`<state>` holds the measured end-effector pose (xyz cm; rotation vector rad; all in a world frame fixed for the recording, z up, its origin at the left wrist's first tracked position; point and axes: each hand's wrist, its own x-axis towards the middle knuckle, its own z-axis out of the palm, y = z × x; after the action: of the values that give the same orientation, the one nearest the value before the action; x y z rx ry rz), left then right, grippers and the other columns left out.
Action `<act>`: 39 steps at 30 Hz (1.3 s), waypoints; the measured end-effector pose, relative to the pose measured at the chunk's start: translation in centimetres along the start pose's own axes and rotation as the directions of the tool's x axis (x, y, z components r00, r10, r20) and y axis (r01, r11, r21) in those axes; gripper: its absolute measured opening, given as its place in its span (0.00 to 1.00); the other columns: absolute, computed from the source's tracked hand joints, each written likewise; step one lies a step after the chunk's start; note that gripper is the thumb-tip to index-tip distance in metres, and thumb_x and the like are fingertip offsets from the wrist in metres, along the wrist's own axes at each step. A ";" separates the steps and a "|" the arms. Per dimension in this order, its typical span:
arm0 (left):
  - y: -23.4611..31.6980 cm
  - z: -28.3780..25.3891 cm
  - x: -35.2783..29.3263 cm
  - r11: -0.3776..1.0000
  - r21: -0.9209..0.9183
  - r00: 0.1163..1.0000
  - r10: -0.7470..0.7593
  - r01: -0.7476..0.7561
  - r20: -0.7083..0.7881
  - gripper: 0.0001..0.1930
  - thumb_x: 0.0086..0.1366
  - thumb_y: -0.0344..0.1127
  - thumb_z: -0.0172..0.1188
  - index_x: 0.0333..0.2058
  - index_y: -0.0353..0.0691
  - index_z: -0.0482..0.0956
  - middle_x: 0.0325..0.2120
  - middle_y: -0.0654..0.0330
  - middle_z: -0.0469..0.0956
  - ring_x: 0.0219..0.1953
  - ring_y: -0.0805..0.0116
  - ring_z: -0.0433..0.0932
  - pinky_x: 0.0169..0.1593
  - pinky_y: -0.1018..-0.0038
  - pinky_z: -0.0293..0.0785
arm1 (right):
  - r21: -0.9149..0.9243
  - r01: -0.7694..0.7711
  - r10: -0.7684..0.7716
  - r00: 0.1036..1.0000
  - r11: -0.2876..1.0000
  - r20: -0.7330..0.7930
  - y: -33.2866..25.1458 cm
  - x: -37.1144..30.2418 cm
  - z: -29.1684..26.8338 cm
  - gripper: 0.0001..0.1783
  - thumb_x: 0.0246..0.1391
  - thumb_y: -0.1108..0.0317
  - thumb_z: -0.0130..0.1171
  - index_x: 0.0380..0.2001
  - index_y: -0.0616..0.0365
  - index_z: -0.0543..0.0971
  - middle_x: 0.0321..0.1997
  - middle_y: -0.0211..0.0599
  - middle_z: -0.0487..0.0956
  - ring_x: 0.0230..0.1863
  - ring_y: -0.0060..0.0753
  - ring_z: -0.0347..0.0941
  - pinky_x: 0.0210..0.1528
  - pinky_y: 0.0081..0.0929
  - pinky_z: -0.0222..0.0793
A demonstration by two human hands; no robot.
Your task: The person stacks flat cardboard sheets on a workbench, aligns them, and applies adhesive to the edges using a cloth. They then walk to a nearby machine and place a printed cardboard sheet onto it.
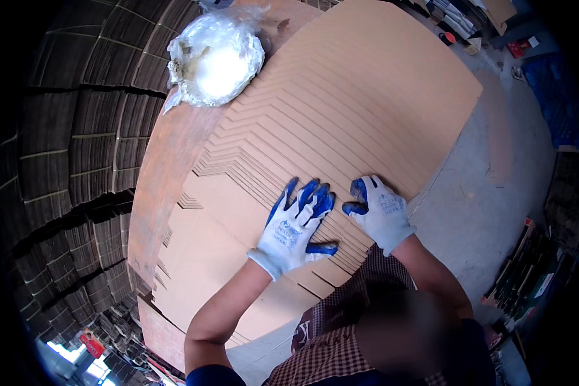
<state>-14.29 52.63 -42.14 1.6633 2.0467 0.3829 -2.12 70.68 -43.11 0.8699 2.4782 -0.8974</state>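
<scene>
Brown cardboard sheets (341,109) lie fanned out in overlapping rows across a wooden table, their slotted edges stepping one behind another. My left hand (296,225), in a white glove with blue-coated fingers, rests on the sheets with its fingers spread. To its right my right hand (379,209), gloved the same way, lies near the right edge of the fanned sheets. Its fingers are curled and its thumb points toward the left hand; whether they grip a sheet edge is hidden. A larger flat cardboard sheet (225,257) lies nearer me, under and left of my left hand.
A crumpled clear plastic bundle (219,64) sits at the table's (167,154) far left. Tall stacks of strapped cardboard (96,116) line the left side. On the right are a grey floor (469,199), blue pallets (556,96) and leaning flat boards (521,270).
</scene>
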 end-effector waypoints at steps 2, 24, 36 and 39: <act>0.0 0.2 -0.6 1.000 -0.016 0.999 -0.011 0.010 -0.038 0.46 0.55 0.66 0.62 0.63 0.36 0.68 0.68 0.46 0.59 0.71 0.43 0.55 0.74 0.45 0.42 | 0.027 -0.002 0.002 1.000 1.000 0.019 0.1 0.1 0.0 0.23 0.51 0.52 0.68 0.46 0.48 0.74 0.47 0.37 0.77 0.47 0.44 0.78 0.46 0.45 0.74; -14.0 -3.9 -3.2 0.896 0.003 0.850 -0.421 0.445 -0.318 0.26 0.72 0.49 0.51 0.64 0.45 0.69 0.64 0.56 0.69 0.69 0.55 0.61 0.74 0.56 0.44 | -0.108 0.270 -0.186 0.853 0.957 0.488 5.0 -11.1 4.3 0.20 0.58 0.53 0.58 0.46 0.57 0.78 0.53 0.43 0.76 0.53 0.49 0.75 0.56 0.47 0.68; -13.6 -4.6 -2.7 0.892 0.032 0.851 -0.418 0.450 -0.318 0.25 0.71 0.49 0.54 0.62 0.46 0.71 0.60 0.53 0.73 0.65 0.53 0.66 0.72 0.55 0.49 | -0.082 0.200 -0.153 0.907 0.976 0.394 3.7 -11.1 4.2 0.21 0.56 0.52 0.60 0.45 0.56 0.78 0.50 0.43 0.77 0.51 0.48 0.76 0.55 0.45 0.69; -12.8 -5.2 -2.7 0.888 0.016 0.845 -0.430 0.459 -0.318 0.25 0.68 0.45 0.58 0.61 0.43 0.71 0.60 0.52 0.72 0.66 0.51 0.65 0.72 0.53 0.48 | -0.096 0.193 -0.142 0.912 0.977 0.385 3.5 -11.3 4.1 0.21 0.57 0.51 0.60 0.46 0.55 0.77 0.50 0.43 0.77 0.51 0.47 0.76 0.55 0.44 0.70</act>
<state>-27.33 47.54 -43.60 1.1662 2.6346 0.4068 9.04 65.22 -41.85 0.3969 2.2630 -0.8505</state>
